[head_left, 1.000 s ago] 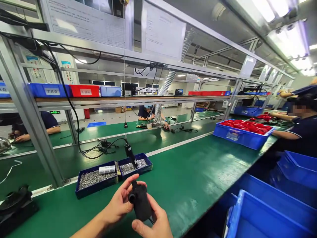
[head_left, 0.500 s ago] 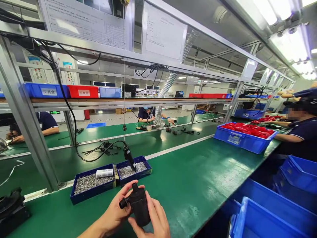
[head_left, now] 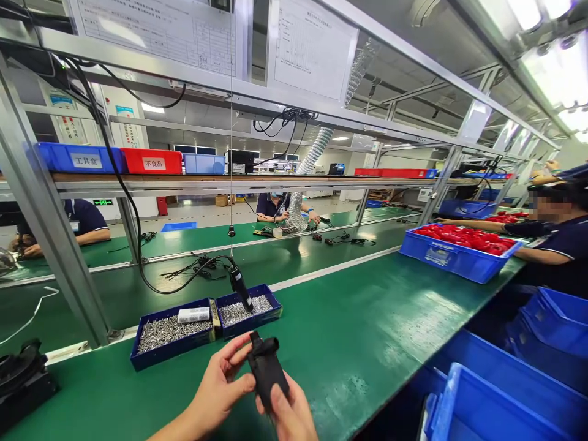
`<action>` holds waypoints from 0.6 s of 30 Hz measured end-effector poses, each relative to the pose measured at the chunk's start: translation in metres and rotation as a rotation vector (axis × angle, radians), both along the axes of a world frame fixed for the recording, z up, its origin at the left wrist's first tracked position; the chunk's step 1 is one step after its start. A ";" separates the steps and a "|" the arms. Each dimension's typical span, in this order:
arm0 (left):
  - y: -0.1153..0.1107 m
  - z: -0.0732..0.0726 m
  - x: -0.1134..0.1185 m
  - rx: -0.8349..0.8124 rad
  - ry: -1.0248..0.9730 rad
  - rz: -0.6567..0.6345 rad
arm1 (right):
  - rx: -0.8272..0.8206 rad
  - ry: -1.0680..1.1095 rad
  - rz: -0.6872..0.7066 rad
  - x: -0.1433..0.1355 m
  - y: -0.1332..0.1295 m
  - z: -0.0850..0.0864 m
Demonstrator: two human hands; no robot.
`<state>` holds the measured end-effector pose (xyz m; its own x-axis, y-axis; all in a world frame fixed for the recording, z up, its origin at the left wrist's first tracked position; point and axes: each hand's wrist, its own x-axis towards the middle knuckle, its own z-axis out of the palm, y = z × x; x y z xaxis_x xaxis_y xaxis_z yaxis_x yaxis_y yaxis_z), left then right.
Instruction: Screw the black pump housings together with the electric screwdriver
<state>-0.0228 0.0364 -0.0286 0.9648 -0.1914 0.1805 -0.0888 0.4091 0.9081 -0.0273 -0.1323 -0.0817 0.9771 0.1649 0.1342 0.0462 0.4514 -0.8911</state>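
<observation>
A small black pump-like part [head_left: 270, 375] with two short pipe stubs at its top is held above the bench in front of me. My right hand [head_left: 294, 407] is wrapped round its lower body, thumb on the near face. My left hand [head_left: 225, 383] pinches at its upper left side, with the fingertips partly hidden behind it. Just beyond the hands stand two blue bins: the left bin [head_left: 138, 358] holds metal screws and a white labelled roll [head_left: 193, 315], and the right bin [head_left: 275, 310] holds tiny metal pieces. A black electric screwdriver [head_left: 241, 288] hangs with its tip over the right bin.
A black fixture [head_left: 25, 383] stands at the left on the green bench [head_left: 349, 343]. To the right is a blue crate [head_left: 441, 257] of red parts, beside a co-worker [head_left: 558, 245]. Blue tubs [head_left: 505, 392] sit below the bench edge. A metal post [head_left: 59, 214] rises at left.
The black part has been turned, so its side stub now points up and right instead of left. My right hand has moved lower on it, and the left thumb now shows in front.
</observation>
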 end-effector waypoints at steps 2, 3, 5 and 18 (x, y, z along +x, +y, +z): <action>-0.001 0.004 -0.003 0.066 0.011 0.063 | 0.224 0.168 0.061 -0.003 0.004 0.002; -0.001 0.007 -0.006 0.101 0.012 0.090 | 0.294 0.221 0.083 -0.004 0.006 0.004; -0.001 0.013 -0.010 0.164 0.025 0.137 | 0.373 0.281 0.136 -0.004 0.008 0.007; -0.006 0.028 -0.016 0.301 0.120 0.358 | 0.478 0.443 0.448 0.004 0.011 0.016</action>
